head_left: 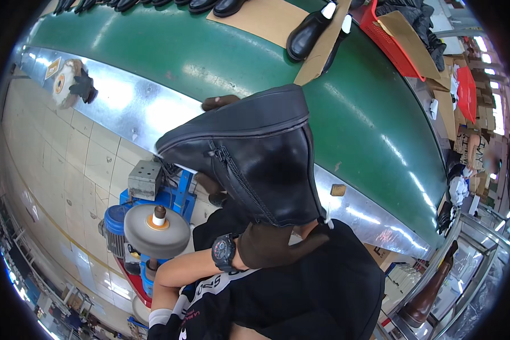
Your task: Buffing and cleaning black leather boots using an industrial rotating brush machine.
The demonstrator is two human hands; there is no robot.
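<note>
A black ankle boot point(238, 153) with a side zipper is held tilted in front of me, its thick sole turned upward and its toe pointing left. My left hand point(269, 246), in a brown glove and with a black watch point(224, 253) at the wrist, is closed around the shaft's lower end. The gloved fingers of my right hand point(220, 102) show past the sole's far edge near the toe; the boot hides most of that hand. Just left of the boot stands a blue machine point(114, 218) with a round grey wheel point(156, 229).
A green tabletop point(255, 59) with a metal edge point(124, 93) runs across in front. A fluffy wheel point(67, 85) is at its left end. A small brown block point(338, 190) lies on the metal edge. Black shoes point(310, 34), a red basket point(388, 42) and a brown tall boot point(430, 289) stand around.
</note>
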